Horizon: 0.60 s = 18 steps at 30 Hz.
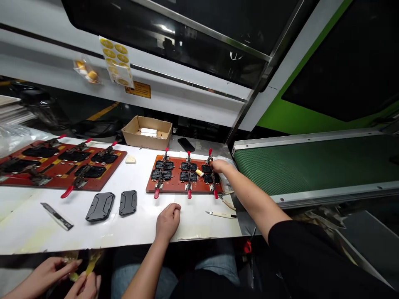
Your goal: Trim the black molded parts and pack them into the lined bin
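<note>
The right hand (220, 166) reached in over the rear right corner of the right fixture board (176, 176), and there the view failed: its fingertips were lost against a black molded panel (206, 168) and the hardware of a red-handled toggle clamp (210, 152), so whether they gripped anything could not be told. The board lay towards the tabletop's (193, 220) right end. Down near the front edge, the left hand (168, 220) was curled in a loose fist, palm out of sight.

Over on the left, a second fixture board (62, 182) ran out of view, its clamps blurred. At the bottom left, a co-worker's hands (59, 270), cut off below, held something yellow (92, 261), too smeared to name.

And what crowded round! Pliers (229, 203) by the right board's front right corner, a cream-handled knife (221, 214) just nearer the front edge, a green conveyor belt (311, 162) past the tabletop's right edge. Along the rear edge stood a cardboard box (143, 142), a phone (186, 144) to its right; two gray covers (100, 206) lay between the boards and the front edge.
</note>
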Motion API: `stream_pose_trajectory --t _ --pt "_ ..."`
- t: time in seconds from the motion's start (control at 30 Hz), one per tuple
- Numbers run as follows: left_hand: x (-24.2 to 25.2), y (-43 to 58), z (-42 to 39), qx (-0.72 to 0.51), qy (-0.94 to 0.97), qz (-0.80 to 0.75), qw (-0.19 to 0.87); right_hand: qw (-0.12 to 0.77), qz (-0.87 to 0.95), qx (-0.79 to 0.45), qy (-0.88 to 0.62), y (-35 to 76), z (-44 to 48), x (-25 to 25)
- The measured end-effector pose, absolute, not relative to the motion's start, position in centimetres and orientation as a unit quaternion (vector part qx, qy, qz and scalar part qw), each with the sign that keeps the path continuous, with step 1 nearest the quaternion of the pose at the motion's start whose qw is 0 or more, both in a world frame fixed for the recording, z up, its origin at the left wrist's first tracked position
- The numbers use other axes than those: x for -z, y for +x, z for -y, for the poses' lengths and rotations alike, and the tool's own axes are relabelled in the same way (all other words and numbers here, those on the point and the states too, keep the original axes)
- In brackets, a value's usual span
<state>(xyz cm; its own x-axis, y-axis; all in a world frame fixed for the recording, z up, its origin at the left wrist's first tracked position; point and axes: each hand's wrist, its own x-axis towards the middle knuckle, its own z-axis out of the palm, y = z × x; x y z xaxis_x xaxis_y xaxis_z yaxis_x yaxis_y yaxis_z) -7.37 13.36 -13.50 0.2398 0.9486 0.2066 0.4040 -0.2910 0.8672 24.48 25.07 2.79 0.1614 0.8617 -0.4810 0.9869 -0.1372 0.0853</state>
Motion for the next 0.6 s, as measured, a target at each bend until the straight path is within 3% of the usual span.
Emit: stream_pose_trajectory --t 0.27,0.47,0.6 --pt "10.8 -7.7 -12.4 -0.434 0.645 -0.462 0.426 -0.010 -0.685 0.223 0.694 21.7 -20.3 -7.3" --pt "6.3 -7.1 -7.6 -0.403 0.571 -0.393 0.597 -0.187 -0.701 0.414 0.551 13.2 -7.6 -1.5" --pt "6.5 -7.8 -4.2 -0.297 0.475 -0.441 0.701 -0.211 -0.704 0.457 0.502 14.9 -3.3 1.1"
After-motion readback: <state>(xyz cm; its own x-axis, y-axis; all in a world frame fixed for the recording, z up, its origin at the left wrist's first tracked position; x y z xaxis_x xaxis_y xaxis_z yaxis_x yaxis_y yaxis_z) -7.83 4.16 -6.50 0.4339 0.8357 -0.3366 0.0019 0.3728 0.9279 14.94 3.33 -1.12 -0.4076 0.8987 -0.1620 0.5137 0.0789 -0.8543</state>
